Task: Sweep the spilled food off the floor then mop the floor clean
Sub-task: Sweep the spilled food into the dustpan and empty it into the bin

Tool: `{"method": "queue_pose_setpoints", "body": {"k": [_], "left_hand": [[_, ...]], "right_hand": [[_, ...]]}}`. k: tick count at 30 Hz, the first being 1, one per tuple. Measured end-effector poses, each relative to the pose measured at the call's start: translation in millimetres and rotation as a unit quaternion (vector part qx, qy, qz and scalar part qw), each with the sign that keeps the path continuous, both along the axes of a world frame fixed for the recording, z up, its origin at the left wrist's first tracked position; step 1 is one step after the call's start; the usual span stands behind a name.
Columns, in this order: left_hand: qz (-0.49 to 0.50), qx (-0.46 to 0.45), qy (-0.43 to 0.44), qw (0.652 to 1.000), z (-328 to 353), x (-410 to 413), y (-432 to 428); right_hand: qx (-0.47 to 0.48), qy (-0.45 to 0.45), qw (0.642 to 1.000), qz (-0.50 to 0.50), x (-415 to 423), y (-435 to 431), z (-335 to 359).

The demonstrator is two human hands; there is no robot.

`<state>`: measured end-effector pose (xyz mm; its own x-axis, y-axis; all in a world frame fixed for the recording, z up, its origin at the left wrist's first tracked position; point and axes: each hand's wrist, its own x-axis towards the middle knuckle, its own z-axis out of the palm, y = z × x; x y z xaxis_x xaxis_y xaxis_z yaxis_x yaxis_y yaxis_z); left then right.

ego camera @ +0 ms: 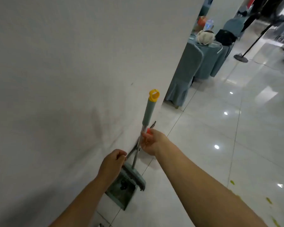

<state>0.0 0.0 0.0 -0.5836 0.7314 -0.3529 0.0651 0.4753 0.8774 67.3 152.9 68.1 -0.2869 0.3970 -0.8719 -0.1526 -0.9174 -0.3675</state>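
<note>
A broom [149, 110] with a teal grip and yellow hanging loop leans against the white wall, its teal head [136, 177] resting in a teal dustpan [120, 192] on the floor. My right hand [150, 141] curls its fingers round the broom's metal shaft just below the grip, an orange-red spot showing at the fingers. My left hand [111, 163] grips the thin dark dustpan handle [131, 152] low by the wall. Green bits of spilled food [268, 200] lie on the glossy white tiles at the lower right.
The white wall [72, 79] fills the left. Chairs in teal covers [187, 71] and a draped table with bags [205, 37] stand beyond the wall's corner. A black stand with a round base [240, 57] rises at the upper right. Glossy tiled floor [228, 128] spreads to the right.
</note>
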Motion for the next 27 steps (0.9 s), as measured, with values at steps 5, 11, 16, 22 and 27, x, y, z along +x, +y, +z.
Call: {"method": "queue_pose_setpoints", "body": {"k": [5, 11, 16, 22, 27], "left_hand": [[-0.032, -0.048, 0.042, 0.997, -18.8, -12.6, 15.8], [-0.052, -0.065, 0.069, 0.994, -26.4, -11.6, 27.7], [-0.125, -0.083, 0.107, 0.983, -18.3, 4.8, 42.0], [-0.229, -0.067, 0.202, 0.95, 1.7, 61.3, 58.2], [-0.348, 0.008, 0.37, 0.861, 7.2, 131.9, 63.3]], "right_hand": [[-0.114, 0.038, 0.988, -0.095, -22.0, 17.5, -10.5], [-0.184, 0.116, 0.953, -0.213, -7.2, 20.9, -9.1], [-0.181, 0.072, 0.964, -0.18, 59.3, 18.1, -9.0], [-0.13, 0.041, 0.991, -0.014, 175.5, -3.5, -11.6], [-0.125, 0.043, 0.983, 0.127, 266.8, -30.1, 8.2]]}}
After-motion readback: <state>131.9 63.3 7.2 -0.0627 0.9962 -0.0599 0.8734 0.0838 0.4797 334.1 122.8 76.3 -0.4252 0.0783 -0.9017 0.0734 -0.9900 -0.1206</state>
